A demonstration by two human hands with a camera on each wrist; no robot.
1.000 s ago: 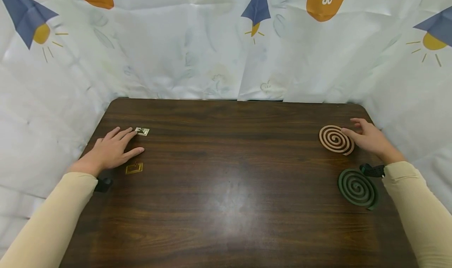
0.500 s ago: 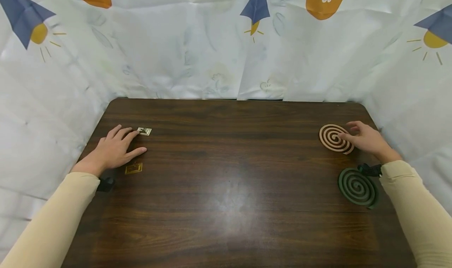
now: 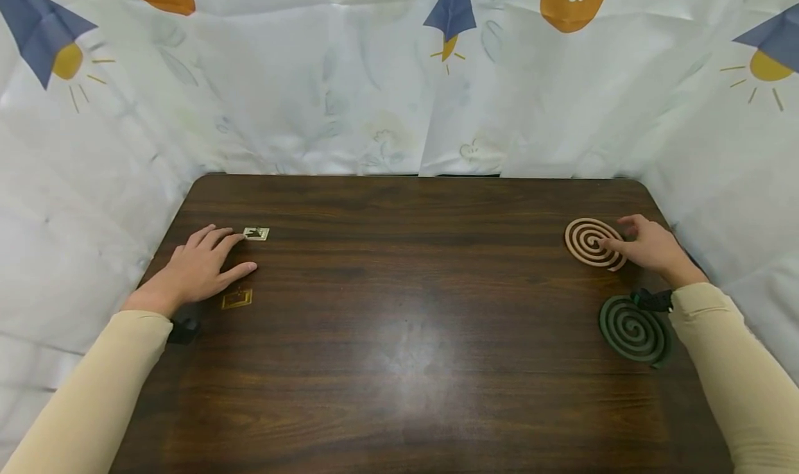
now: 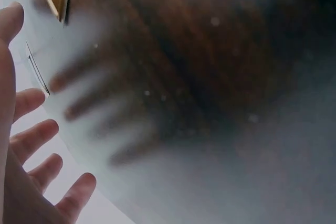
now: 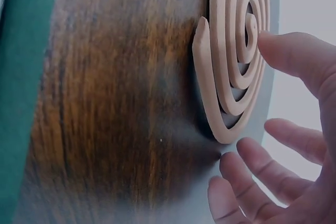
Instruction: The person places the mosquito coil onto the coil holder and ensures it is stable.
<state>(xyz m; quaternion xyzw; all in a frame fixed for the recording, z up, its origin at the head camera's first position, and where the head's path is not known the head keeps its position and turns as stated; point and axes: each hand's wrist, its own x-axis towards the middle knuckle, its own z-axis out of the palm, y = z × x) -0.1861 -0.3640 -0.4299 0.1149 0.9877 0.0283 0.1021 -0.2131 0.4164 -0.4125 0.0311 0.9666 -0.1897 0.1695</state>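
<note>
My left hand (image 3: 202,266) lies over the table's left side with fingers spread, its index fingertip right at the edge of a small silver-coloured metal mosquito coil stand (image 3: 256,234). Below the thumb is a flat gold-coloured stand (image 3: 237,298), its point raised in the left wrist view. On the right, a tan mosquito coil (image 5: 220,51) lies flat. The thumb of my right hand (image 3: 652,248) is at the coil's centre, while the other fingers hang loosely bent beyond its edge. Just nearer lies a dark green mosquito coil (image 3: 632,328), partly beneath the wrist strap in the head view.
The dark wooden table (image 3: 399,286) has rounded far corners. White printed curtain cloth (image 3: 349,113) hangs behind it and along both sides. Each wrist wears a black strap (image 3: 652,300).
The silver-coloured stand has slid slightly right beside my left fingertips. My right hand has shifted left, bringing its thumb from the tan coil's edge to its centre.
</note>
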